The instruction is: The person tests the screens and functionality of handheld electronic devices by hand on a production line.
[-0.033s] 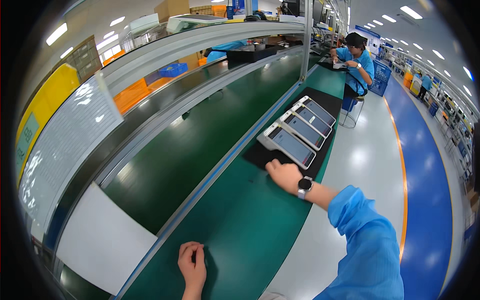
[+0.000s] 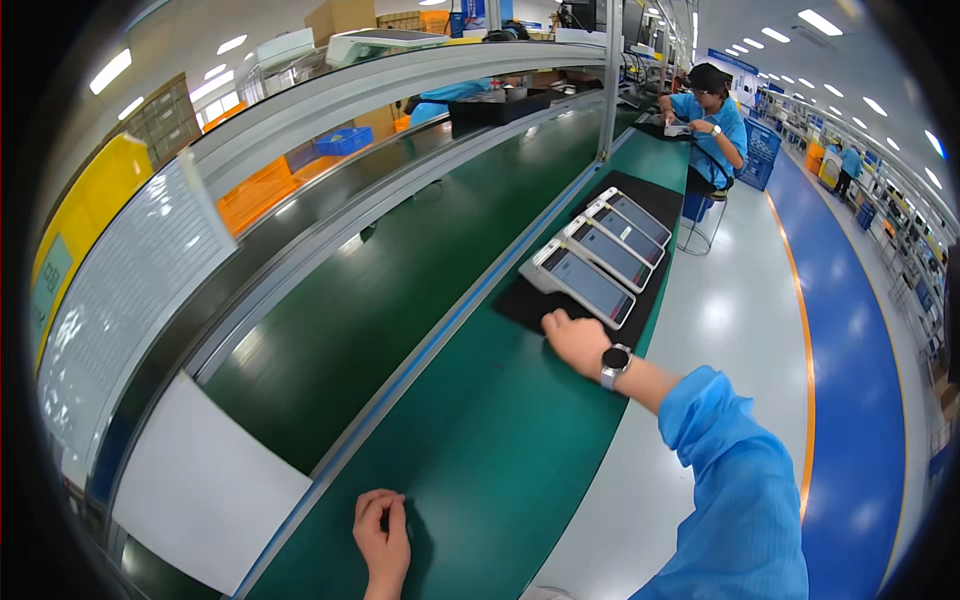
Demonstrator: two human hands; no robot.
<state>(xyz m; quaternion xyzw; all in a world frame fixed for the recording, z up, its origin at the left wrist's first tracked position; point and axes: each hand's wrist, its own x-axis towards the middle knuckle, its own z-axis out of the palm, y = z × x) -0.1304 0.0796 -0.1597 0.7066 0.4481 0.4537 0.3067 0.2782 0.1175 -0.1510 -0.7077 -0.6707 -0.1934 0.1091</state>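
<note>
devices (image 2: pixel 592 284), three in number, lie side by side in a slanting row, screens up, on a black mat (image 2: pixel 524 304) at the far part of the green bench (image 2: pixel 470 430). row placement appears complete. right hand (image 2: pixel 577 342), fingers bent, is at the near edge of the mat, just beside the nearest device; whether it grips the mat cannot be told. positioning of the mat is judged to be in hand and not yet finished. left hand (image 2: pixel 382 530) is well apart at the near left, fingers curled toward the thumb; any held item cannot be confirmed. further work on the devices cannot be determined.
</note>
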